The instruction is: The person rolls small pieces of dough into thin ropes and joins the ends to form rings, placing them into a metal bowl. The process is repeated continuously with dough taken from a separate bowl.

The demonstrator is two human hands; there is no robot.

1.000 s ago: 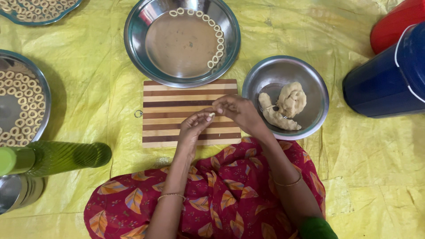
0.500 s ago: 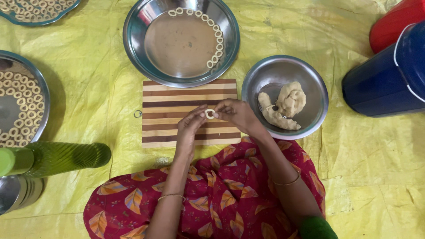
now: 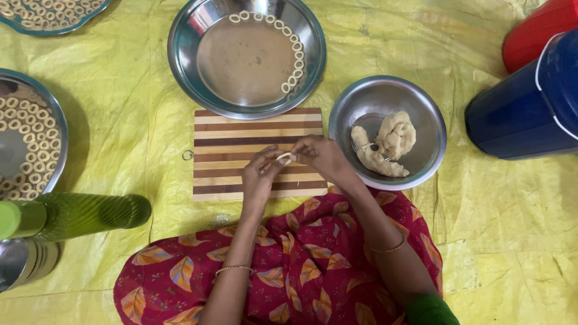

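Pale, cream-coloured dough, rolled into a thin strip and bent into a small dough ring (image 3: 285, 158), sits pinched between the fingertips of the left hand (image 3: 260, 176) and the right hand (image 3: 322, 156), both grasping it just above the striped wooden board (image 3: 259, 129). Right of the right hand, a steel bowl (image 3: 421, 108) holds lumps of dough (image 3: 385, 144). Beyond the hands, a steel plate (image 3: 186, 54) carries finished rings.

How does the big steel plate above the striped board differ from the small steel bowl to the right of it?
The big steel plate is wide and shallow; the small steel bowl is narrower and deeper. The plate carries small dough rings lined along its rim, while the bowl holds unshaped dough lumps. The plate lies beyond the striped board; the bowl sits by the right hand. Both are round, shiny metal on the yellow sheet.
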